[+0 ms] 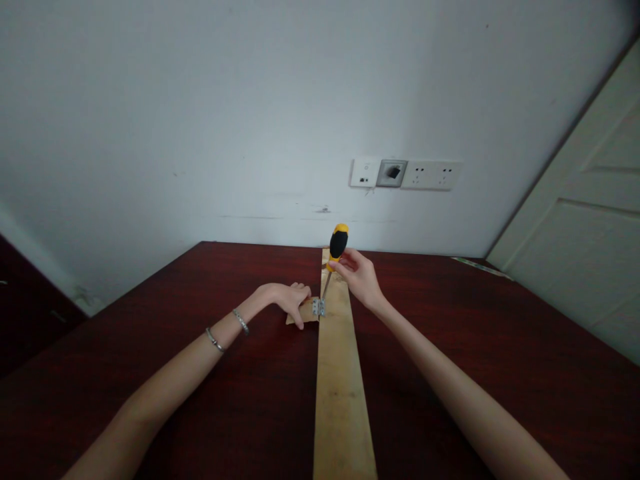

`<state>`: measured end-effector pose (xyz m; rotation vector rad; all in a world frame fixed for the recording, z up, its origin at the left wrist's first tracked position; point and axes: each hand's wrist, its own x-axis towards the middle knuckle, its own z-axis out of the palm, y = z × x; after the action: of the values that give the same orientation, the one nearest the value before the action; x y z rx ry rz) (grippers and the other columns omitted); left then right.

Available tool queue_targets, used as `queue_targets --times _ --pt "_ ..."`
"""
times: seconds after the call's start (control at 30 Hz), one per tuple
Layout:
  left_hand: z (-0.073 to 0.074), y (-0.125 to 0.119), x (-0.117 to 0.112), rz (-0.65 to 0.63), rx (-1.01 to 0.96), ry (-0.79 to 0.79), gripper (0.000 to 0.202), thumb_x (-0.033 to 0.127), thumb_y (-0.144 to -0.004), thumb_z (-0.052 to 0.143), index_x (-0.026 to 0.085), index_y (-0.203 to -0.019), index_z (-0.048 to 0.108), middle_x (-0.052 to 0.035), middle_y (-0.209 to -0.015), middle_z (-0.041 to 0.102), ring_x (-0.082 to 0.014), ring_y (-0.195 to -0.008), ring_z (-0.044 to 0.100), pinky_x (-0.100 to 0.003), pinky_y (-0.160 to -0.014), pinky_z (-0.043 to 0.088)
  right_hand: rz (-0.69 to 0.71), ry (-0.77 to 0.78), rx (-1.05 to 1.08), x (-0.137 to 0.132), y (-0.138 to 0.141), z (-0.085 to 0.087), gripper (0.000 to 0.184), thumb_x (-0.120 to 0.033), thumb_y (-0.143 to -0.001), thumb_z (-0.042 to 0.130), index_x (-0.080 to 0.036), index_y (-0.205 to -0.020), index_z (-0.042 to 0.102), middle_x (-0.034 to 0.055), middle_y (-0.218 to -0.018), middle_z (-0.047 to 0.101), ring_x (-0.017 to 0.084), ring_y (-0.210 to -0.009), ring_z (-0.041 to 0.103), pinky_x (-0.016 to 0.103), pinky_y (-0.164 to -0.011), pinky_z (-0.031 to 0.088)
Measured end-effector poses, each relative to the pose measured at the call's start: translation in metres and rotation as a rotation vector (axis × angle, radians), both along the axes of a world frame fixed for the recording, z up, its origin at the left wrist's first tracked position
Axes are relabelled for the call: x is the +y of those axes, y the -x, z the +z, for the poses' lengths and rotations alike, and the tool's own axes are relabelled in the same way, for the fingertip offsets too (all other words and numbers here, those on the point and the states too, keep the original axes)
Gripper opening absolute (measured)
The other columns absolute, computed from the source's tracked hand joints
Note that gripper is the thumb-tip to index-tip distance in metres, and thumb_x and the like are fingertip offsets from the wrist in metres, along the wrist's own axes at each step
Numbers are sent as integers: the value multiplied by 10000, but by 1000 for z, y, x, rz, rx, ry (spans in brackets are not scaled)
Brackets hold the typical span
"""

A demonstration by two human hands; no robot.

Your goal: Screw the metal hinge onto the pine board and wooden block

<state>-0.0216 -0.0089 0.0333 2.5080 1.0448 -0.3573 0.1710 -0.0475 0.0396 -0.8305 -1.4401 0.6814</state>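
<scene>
A long pale wooden plank (343,387) lies lengthwise on the dark red table (475,360). A small wooden block (306,313) sits against its left edge, joined by a small metal hinge (319,307). My left hand (289,299) presses down on the block, fingers curled over it. My right hand (361,277) grips a screwdriver with a yellow and black handle (337,245). The screwdriver stands nearly upright, its tip on the hinge.
A white wall rises behind the table, with a row of sockets (406,173) on it. A white door (580,233) stands at the right. Two bracelets (227,331) are on my left wrist.
</scene>
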Motion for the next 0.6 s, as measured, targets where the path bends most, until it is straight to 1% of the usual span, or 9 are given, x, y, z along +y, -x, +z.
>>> queue_targets --times 0.07,0.13,0.27,0.43,0.53,0.6 --pt "-3 1 3 1 3 -3 911 562 -410 734 131 -1186 528 -177 -1238 499 -381 -1148 418 -440 -961 365 5 2 2 0 0 -1 298 -361 -721 702 -196 -957 625 53 -941 693 197 -838 663 336 -796 533" --pt "-6 2 5 22 -39 3 878 533 -385 753 150 -1148 551 -162 -1207 520 -375 -1132 430 -438 -959 370 7 2 4 0 1 -2 307 -359 -726 701 -193 -975 628 56 -950 692 197 -839 663 338 -796 532" --pt "-11 5 7 78 -184 25 773 475 -316 809 161 -993 608 -158 -1090 566 -388 -1060 468 -462 -933 381 0 1 -11 -1 1 -2 316 -362 -733 697 -194 -992 633 55 -931 693 195 -830 661 335 -790 528" --pt "-10 4 5 117 -274 46 695 434 -245 836 187 -852 602 -102 -959 587 -361 -988 494 -436 -904 399 -5 3 -35 0 1 -4 326 -375 -734 693 -195 -999 635 55 -925 692 191 -816 656 340 -786 525" --pt "-7 3 3 139 -274 63 706 411 -225 837 174 -851 613 -123 -979 596 -382 -1009 493 -450 -912 393 -11 1 -47 1 0 -6 349 -385 -734 692 -193 -1021 637 60 -936 688 193 -822 652 340 -790 520" --pt "-6 4 4 141 -277 75 739 396 -236 835 160 -906 629 -150 -1050 598 -405 -1063 483 -463 -938 375 -11 -6 -47 2 0 -6 350 -385 -734 692 -195 -1023 637 60 -941 683 195 -833 647 341 -797 515"
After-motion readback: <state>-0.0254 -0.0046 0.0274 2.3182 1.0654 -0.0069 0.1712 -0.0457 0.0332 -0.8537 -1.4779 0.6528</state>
